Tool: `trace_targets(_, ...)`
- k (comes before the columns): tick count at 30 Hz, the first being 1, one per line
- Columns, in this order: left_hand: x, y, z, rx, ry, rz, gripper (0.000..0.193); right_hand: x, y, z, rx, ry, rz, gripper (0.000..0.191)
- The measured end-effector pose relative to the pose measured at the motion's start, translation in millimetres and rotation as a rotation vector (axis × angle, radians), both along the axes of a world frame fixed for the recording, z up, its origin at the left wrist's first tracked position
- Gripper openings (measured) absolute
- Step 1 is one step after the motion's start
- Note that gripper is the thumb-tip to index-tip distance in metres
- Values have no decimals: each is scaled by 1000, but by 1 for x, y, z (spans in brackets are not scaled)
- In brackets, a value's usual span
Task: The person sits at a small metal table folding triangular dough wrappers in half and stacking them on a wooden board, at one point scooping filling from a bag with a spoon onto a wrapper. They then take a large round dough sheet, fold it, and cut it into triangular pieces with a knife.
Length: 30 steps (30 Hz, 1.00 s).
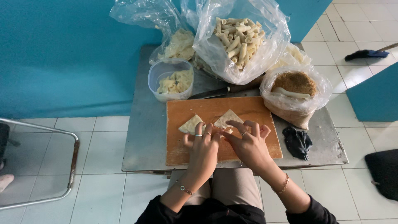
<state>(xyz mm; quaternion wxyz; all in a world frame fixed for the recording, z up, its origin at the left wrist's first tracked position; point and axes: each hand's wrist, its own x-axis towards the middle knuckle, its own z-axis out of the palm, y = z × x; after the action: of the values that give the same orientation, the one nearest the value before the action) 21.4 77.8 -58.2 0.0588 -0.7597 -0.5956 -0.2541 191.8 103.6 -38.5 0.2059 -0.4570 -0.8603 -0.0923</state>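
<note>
1. Far left on the metal table (145,137) stands a clear plastic tub (170,79) holding pale filling, with a bag of wrapper sheets (179,43) behind it.
2. On the wooden cutting board (182,116), the left triangular wrapper (190,124) lies flat, just beside the left hand (203,149). That hand's fingers are narrow and curled, the tips resting at the wrapper's lower edge.
3. The right triangular wrapper (227,119) sits next to it, touched by the right hand (248,143). Its fingers are bent in a loose pinch at the wrapper's lower corner; whether they grip a bit of filling there I cannot tell, since the knuckles hide it.
4. The step in hand looks like folding or rolling a filled wrapper. The next move would call for both hands to tuck the corner tight and roll evenly, keeping the thin sheet from tearing.
5. Behind the board lie a knife (209,93) and a big bag of finished rolls (236,39).
6. To the right sit a bag of brown crumbs (295,83) and a dark cloth (297,142).
</note>
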Motion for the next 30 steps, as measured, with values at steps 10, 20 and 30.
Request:
trace_targets(10, -43, 7, 0, 129, -142, 199, 30, -6, 13, 7, -88, 10, 59, 33)
trace_targets(20, -60, 11, -8, 73, -122, 340, 24, 1, 24, 63, 73, 239, 138, 19)
trace_targets(30, -53, 26, -9, 36, -386, 161, 22, 9, 134, 140, 249, 611, 24, 43)
